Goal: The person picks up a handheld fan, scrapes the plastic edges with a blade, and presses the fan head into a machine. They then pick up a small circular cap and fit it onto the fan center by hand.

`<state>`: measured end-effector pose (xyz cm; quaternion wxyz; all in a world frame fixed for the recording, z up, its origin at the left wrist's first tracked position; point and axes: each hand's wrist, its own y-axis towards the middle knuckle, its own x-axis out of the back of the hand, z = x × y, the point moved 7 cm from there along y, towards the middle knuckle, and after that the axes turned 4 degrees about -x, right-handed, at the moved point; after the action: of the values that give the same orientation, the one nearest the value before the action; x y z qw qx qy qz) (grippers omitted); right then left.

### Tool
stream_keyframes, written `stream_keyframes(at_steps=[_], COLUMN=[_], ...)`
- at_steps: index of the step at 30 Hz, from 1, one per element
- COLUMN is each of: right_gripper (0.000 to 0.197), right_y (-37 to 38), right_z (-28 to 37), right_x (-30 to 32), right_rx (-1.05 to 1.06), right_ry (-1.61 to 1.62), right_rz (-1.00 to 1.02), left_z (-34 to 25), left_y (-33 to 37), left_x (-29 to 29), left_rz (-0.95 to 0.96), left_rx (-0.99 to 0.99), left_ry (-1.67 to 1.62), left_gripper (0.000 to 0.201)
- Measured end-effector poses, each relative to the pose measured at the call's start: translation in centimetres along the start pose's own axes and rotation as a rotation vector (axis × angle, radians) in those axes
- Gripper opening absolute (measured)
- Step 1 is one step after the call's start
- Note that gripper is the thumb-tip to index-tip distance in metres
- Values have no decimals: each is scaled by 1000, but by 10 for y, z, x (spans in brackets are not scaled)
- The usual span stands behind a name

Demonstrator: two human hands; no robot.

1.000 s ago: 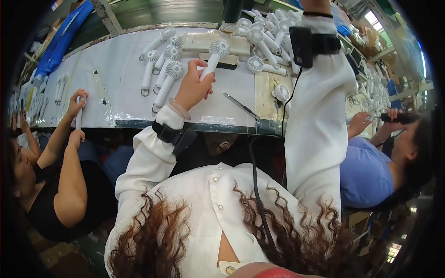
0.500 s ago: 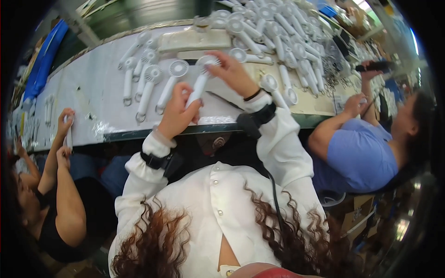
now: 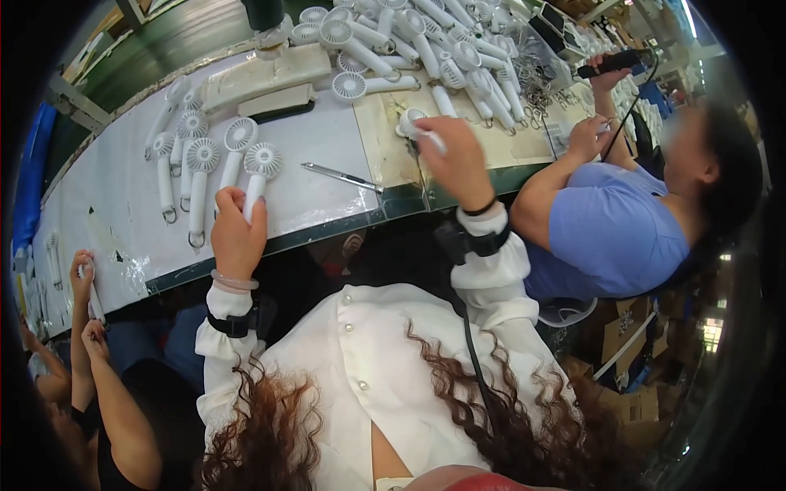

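Observation:
My left hand [image 3: 239, 233] is closed round the handle of a white handheld fan [image 3: 262, 161], its round grille pointing up and away from me. To the right, my right hand [image 3: 460, 164] bends over another white handheld fan [image 3: 409, 123] lying at the table's near side, fingers closed on its handle. That hand is slightly blurred and covers much of the handle. Several finished-looking white fans [image 3: 202, 155] with wire loops at their handle ends lie in a row left of my left hand. Between my hands rests a slim, pen-like tool [image 3: 340, 176].
A big heap of white fans [image 3: 413, 37] fills the far side, with metal rings [image 3: 536, 90] at its right. A cream block [image 3: 266, 78] lies behind the row. A co-worker in a blue shirt [image 3: 614, 221] sits at right; another person's arm [image 3: 123, 401] is at left.
My right hand has left the fan that both hands held and moved right to another fan. My left hand keeps the first one, now at the row's right end. The view has turned rightward.

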<state>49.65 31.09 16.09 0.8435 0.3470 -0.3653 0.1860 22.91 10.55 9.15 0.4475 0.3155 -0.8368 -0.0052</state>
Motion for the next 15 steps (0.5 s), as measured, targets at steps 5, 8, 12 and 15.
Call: stream_keyframes(at_steps=[5, 8, 12, 15], right_gripper=[23, 25, 24, 23], right_y=[-18, -15, -3, 14], right_z=[-14, -25, -12, 5], right_x=[15, -10, -14, -18], right_rx=[85, 86, 155, 146], right_ry=[-490, -572, -488, -131], right_rz=[-162, -93, -76, 35], left_z=[-2, 2, -10, -27], left_y=[9, 14, 14, 13], left_x=[11, 13, 22, 31], left_rz=[-80, -44, -121, -203], left_rx=[-4, 49, -127, -219], left_ry=[183, 272, 341, 152], left_gripper=[29, 29, 26, 25])
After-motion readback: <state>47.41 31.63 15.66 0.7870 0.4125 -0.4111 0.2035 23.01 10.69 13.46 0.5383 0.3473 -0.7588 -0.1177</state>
